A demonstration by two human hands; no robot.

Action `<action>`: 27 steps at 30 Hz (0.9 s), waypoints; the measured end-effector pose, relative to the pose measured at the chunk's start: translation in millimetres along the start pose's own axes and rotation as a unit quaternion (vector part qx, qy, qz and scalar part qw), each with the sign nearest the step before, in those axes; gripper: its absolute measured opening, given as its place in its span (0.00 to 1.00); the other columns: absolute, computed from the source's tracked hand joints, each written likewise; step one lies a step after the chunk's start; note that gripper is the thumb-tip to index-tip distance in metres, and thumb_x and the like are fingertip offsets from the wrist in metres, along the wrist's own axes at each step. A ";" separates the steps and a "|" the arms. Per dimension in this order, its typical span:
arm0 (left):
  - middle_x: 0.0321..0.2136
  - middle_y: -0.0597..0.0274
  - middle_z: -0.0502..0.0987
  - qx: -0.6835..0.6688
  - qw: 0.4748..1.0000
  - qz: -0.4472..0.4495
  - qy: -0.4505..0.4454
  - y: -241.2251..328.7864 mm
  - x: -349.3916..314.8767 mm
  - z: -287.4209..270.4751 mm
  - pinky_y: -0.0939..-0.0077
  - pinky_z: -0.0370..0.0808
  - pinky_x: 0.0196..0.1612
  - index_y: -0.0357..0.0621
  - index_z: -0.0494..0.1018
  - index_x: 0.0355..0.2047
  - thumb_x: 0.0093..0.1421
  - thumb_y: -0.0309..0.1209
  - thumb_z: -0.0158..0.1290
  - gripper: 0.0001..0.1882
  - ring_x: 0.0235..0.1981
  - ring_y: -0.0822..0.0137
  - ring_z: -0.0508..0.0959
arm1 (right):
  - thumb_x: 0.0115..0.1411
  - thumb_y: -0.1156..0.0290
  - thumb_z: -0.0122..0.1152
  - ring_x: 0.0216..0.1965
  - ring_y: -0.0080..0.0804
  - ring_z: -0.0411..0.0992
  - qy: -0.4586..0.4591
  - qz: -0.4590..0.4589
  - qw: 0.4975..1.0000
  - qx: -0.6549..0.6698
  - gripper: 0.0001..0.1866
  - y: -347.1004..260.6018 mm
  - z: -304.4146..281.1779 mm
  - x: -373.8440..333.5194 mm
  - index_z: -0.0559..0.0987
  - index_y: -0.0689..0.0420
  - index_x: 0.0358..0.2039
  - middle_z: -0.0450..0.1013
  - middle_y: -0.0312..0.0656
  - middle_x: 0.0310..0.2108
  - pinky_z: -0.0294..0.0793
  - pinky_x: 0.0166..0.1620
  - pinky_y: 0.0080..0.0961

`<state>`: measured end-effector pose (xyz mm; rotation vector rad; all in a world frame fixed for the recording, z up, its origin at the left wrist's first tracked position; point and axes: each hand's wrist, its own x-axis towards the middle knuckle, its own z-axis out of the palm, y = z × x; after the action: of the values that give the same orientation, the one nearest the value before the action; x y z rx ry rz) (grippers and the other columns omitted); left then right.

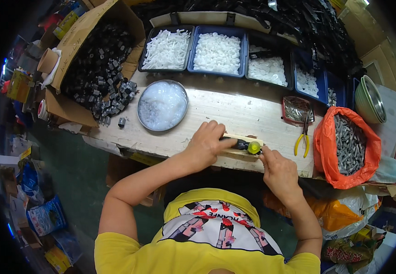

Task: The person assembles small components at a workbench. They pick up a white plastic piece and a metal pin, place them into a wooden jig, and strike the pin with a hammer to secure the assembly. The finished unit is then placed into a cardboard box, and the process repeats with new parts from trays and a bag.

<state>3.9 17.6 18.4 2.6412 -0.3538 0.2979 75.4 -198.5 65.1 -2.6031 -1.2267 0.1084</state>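
Observation:
My left hand [205, 145] is closed around a black elongated part [237, 144] at the table's front edge. Beside that part's right end sits a round, translucent yellow-green piece [254, 147]; how the two are joined cannot be made out. My right hand [280, 171] has thumb and fingers pinched together just right of the yellow-green piece. Whatever lies between those fingertips is too small and hidden to name. A pale wooden strip [243, 136] runs along the table right behind the black part.
A round dish [139, 119] of whitish gel stands left of centre, near a carton [74, 50] spilling black parts. Blue trays [216, 73] of white pieces line the back. Yellow-handled pliers [302, 142], a small red box [290, 122] and an orange-red bag [324, 150] of grey parts lie right.

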 end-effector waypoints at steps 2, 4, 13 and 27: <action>0.32 0.57 0.70 -0.072 0.996 -0.047 0.009 -4.6 4.8 -3.0 0.66 0.65 0.34 0.46 0.70 0.44 0.37 0.16 0.53 0.29 0.33 0.57 0.67 | 0.54 0.72 0.54 0.21 0.43 0.70 0.044 -0.013 0.998 0.051 0.10 -2.3 -4.1 0.0 0.71 0.58 0.38 0.68 0.44 0.22 0.68 0.22 0.36; 0.31 0.57 0.70 -0.085 0.994 -0.067 0.026 -3.1 4.8 -1.8 0.66 0.67 0.35 0.42 0.67 0.46 0.37 0.15 0.53 0.31 0.32 0.56 0.67 | 0.54 0.74 0.54 0.22 0.44 0.70 0.119 -0.035 0.985 0.117 0.12 -10.4 -13.2 5.0 0.71 0.58 0.40 0.69 0.45 0.24 0.67 0.23 0.36; 0.31 0.55 0.70 -0.128 0.980 -0.116 0.099 7.4 -5.4 3.9 0.65 0.65 0.39 0.38 0.58 0.54 0.39 0.14 0.52 0.36 0.34 0.55 0.68 | 0.56 0.71 0.51 0.19 0.46 0.70 0.138 -0.039 0.980 0.140 0.06 -24.1 3.6 40.0 0.71 0.58 0.32 0.70 0.46 0.20 0.69 0.23 0.38; 0.49 0.49 0.60 -0.118 0.959 -0.180 0.182 15.1 -47.6 11.1 0.62 0.55 0.50 0.37 0.51 0.57 0.41 0.17 0.51 0.40 0.48 0.52 0.61 | 0.57 0.66 0.49 0.21 0.47 0.72 -0.042 -0.035 0.997 0.055 0.09 -33.4 13.4 68.8 0.70 0.58 0.28 0.72 0.48 0.20 0.70 0.25 0.40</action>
<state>-43.8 8.8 2.2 2.2950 0.2001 0.5676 92.1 -122.7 64.0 -2.4808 -1.2997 0.2668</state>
